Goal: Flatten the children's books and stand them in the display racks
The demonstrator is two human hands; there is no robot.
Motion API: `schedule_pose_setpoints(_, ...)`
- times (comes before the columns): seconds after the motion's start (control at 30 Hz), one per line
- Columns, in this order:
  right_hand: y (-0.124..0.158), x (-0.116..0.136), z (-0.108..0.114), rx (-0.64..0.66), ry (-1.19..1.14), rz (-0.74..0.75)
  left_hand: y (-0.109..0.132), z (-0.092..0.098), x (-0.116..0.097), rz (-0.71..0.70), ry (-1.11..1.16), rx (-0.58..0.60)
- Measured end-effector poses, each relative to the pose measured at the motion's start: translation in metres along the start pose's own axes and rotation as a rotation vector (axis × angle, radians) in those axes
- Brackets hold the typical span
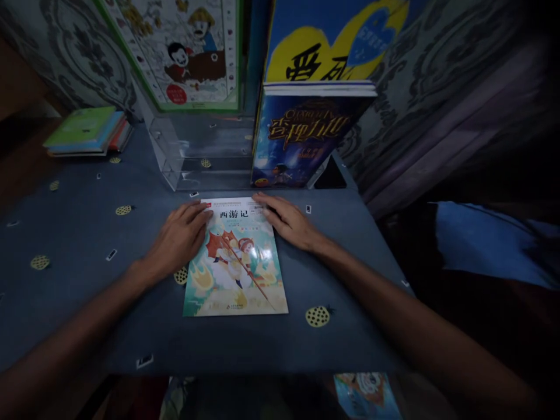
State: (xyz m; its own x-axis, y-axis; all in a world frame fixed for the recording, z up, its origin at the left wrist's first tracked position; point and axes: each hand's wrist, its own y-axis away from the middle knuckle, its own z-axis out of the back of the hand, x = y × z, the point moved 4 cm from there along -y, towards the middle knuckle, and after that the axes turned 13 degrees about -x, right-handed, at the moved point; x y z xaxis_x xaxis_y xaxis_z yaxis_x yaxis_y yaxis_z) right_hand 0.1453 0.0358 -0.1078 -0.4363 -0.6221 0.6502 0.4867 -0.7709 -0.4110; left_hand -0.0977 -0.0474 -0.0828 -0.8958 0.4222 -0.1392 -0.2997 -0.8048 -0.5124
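A thin picture book (236, 262) with a glossy illustrated cover lies flat on the blue tablecloth, its title at the far end. At the book's upper left corner, my left hand (186, 230) grips the edge, thumb over the cover and fingers reaching to the top. My right hand (286, 219) holds the upper right corner in the same way. The fingertips' undersides are hidden.
Beyond the book stands a clear acrylic rack (175, 151) holding a green-bordered book (196, 87) and a dark blue book (301, 134). A stack of books (83, 131) sits at the back left. The blue tablecloth (91, 309) has pineapple prints.
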Motion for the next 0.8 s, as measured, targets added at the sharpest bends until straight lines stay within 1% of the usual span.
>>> schedule_pose_setpoints(0.07,-0.001,-0.002,0.002,-0.015,-0.043,-0.02,-0.005,-0.004,-0.011,-0.047,0.053,0.014)
schedule_pose_setpoints(0.13,-0.002,-0.002,0.003,-0.024,-0.072,-0.023,-0.011,-0.01,-0.028,-0.105,0.107,0.035)
schedule_pose_setpoints(0.23,-0.003,-0.001,0.002,-0.031,-0.091,-0.002,-0.018,-0.019,-0.054,-0.198,0.177,0.069)
schedule_pose_setpoints(0.33,-0.003,-0.002,0.0,-0.037,-0.105,0.026,-0.019,-0.022,-0.074,-0.285,0.22,0.08)
schedule_pose_setpoints(0.43,-0.003,-0.005,-0.002,-0.049,-0.106,0.047,-0.012,-0.018,-0.086,-0.35,0.262,0.099)
schedule_pose_setpoints(0.67,-0.002,-0.003,-0.001,-0.042,-0.102,0.084,0.016,0.003,-0.11,-0.461,0.356,0.203)
schedule_pose_setpoints(0.8,-0.001,-0.001,0.0,-0.049,-0.076,0.079,0.025,0.007,-0.118,-0.501,0.37,0.24)
